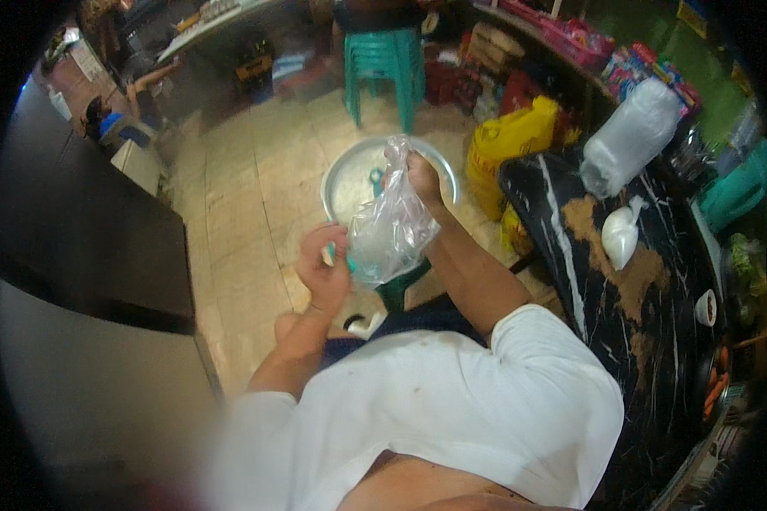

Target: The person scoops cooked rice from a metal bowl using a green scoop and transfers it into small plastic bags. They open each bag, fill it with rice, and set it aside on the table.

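My right hand (424, 181) grips the gathered neck of a clear plastic bag (393, 233), which hangs in front of me. The bag looks partly filled, but glare and folds hide its contents. My left hand (324, 259) is at the bag's lower left side, fingers curled towards the thumb. Something teal shows between and beside those fingers; whether they hold it is unclear. Beyond the bag is a wide round metal basin (345, 175). Inside it lies a small teal object with a loop (376, 181), partly covered by the bag.
To the right stands a black marble-patterned table (553, 268) bearing a knotted bag of white contents (620, 237), a roll of plastic bags (633, 137) and a small white bowl (705, 308). A yellow bag (511, 144) and stacked green stools (383, 57) stand ahead. A refrigerator (89, 243) is left.
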Motion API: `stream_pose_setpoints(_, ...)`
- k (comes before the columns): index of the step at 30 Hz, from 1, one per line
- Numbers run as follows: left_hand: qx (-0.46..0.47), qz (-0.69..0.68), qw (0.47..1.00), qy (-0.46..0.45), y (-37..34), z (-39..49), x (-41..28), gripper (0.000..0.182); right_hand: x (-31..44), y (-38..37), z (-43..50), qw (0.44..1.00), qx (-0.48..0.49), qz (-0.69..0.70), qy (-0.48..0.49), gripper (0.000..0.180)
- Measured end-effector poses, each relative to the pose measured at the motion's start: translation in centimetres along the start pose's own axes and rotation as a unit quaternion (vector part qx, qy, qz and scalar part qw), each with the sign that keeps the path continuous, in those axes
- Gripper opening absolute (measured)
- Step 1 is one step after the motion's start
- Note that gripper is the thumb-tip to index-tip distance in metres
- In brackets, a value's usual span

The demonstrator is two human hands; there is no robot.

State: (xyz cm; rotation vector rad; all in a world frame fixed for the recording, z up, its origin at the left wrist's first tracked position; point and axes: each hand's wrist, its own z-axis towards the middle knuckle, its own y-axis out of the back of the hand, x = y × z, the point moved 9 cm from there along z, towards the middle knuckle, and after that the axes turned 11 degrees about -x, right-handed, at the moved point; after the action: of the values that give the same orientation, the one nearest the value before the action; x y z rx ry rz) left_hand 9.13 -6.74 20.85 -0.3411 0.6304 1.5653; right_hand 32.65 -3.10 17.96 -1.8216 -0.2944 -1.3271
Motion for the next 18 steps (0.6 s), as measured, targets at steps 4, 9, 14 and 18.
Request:
stream_pose_setpoints(4,-0.131,-0.115,0.958,0.228,5.9,-1.3,3.7,0.034,-4.1,0.3,-5.3,0.984,-0.031,0.065,-0.162,0.016)
stream_pose_setpoints(9,0.066,-0.047,0.995,-0.054,3.4,0.8,-7.5,0.069,-5.9,-0.3,-5.8,0.961,-0.014,0.148,-0.231,0.022)
stream_pose_setpoints(14,0.120,-0.026,0.983,0.137,-0.1,-2.4,-0.2,0.064,-6.5,0.1,-7.7,0.954,-0.022,0.167,-0.246,0.023)
stream_pose_setpoints(18,0.048,-0.125,0.919,0.372,0.4,-3.1,3.7,0.069,-6.0,1.2,-7.6,0.955,-0.023,0.164,-0.247,0.024)
